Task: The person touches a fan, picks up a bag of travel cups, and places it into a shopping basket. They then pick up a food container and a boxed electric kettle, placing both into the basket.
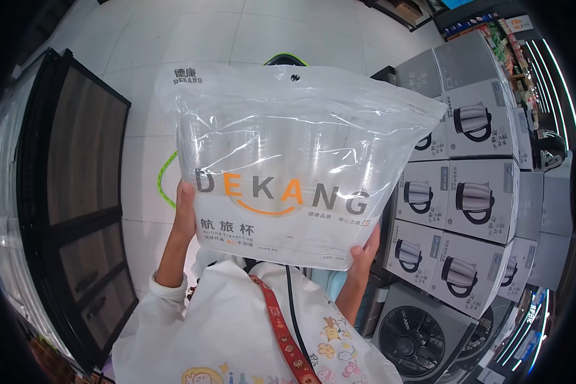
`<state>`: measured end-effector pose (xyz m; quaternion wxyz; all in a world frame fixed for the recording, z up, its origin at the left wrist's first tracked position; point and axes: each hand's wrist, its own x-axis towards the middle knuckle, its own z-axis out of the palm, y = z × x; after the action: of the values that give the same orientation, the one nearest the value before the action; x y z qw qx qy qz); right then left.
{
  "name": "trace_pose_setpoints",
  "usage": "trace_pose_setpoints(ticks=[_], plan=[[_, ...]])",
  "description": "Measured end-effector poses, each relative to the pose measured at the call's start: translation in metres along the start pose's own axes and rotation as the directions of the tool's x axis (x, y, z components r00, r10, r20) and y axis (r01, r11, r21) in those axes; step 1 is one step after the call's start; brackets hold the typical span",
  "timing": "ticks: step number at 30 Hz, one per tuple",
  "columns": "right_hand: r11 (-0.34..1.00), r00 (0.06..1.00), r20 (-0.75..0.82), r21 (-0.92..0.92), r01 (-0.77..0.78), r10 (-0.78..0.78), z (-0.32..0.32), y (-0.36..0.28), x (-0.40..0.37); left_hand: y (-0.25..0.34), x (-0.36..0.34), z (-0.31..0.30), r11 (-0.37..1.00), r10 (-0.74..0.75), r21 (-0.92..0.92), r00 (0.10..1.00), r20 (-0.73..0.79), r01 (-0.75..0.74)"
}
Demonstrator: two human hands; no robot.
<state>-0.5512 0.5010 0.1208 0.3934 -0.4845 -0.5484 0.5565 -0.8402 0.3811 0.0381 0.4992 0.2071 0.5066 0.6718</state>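
Note:
A large clear plastic pack of travel cups (281,153) fills the middle of the head view, held up in front of my chest. Its front reads DEKANG and "Airline Travel Cup", and rows of stacked clear cups show through the film. My left hand (185,208) grips the pack's lower left side, thumb on the front and the other fingers hidden behind. At the lower right corner, my right hand (366,249) holds the pack the same way, its fingers mostly out of sight underneath.
Stacked kettle boxes (480,198) rise on the right, above a grey box fan (413,339). A dark-framed cabinet (86,141) stands on the left. Pale floor tiles (141,51) lie beyond the pack. A red patterned strap (278,323) hangs down my white shirt.

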Motion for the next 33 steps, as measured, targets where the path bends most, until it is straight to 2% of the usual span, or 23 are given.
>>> trace_pose_setpoints(ticks=[4, 6, 10, 12, 16, 18, 28, 33], plan=[[1.000, 1.000, 0.005, -0.021, -0.017, 0.018, -0.002, 0.001, -0.001, -0.002, -0.002, 0.001, 1.000, 0.013, 0.002, 1.000, -0.021, -0.013], [1.000, 1.000, 0.007, -0.018, -0.016, 0.017, -0.004, 0.005, -0.001, 0.002, -0.003, 0.008, 0.999, -0.029, -0.050, 0.991, -0.129, 0.023], [1.000, 1.000, -0.003, -0.011, -0.023, 0.023, -0.005, 0.007, -0.003, 0.008, -0.003, 0.011, 0.996, -0.054, -0.077, 0.992, -0.118, 0.045], [1.000, 1.000, -0.006, -0.007, -0.026, 0.026, -0.006, 0.008, -0.003, 0.009, -0.004, 0.011, 0.988, -0.126, -0.099, 0.986, -0.109, 0.116], [1.000, 0.999, -0.047, -0.012, -0.028, 0.027, -0.004, 0.007, -0.006, 0.014, -0.004, 0.017, 0.987, -0.140, -0.093, 0.983, -0.118, 0.130], [1.000, 0.999, -0.046, -0.020, -0.024, 0.023, -0.006, 0.010, -0.007, 0.020, -0.003, 0.025, 0.985, -0.128, -0.139, 0.976, -0.174, 0.104], [0.998, 0.998, -0.021, -0.022, -0.063, 0.063, -0.010, 0.020, -0.008, 0.022, -0.005, 0.024, 0.990, -0.135, -0.061, 0.980, -0.145, 0.128], [0.997, 0.997, -0.018, -0.025, -0.078, 0.077, -0.010, 0.023, -0.005, 0.027, -0.003, 0.030, 0.996, -0.079, 0.023, 0.984, -0.162, 0.083]])
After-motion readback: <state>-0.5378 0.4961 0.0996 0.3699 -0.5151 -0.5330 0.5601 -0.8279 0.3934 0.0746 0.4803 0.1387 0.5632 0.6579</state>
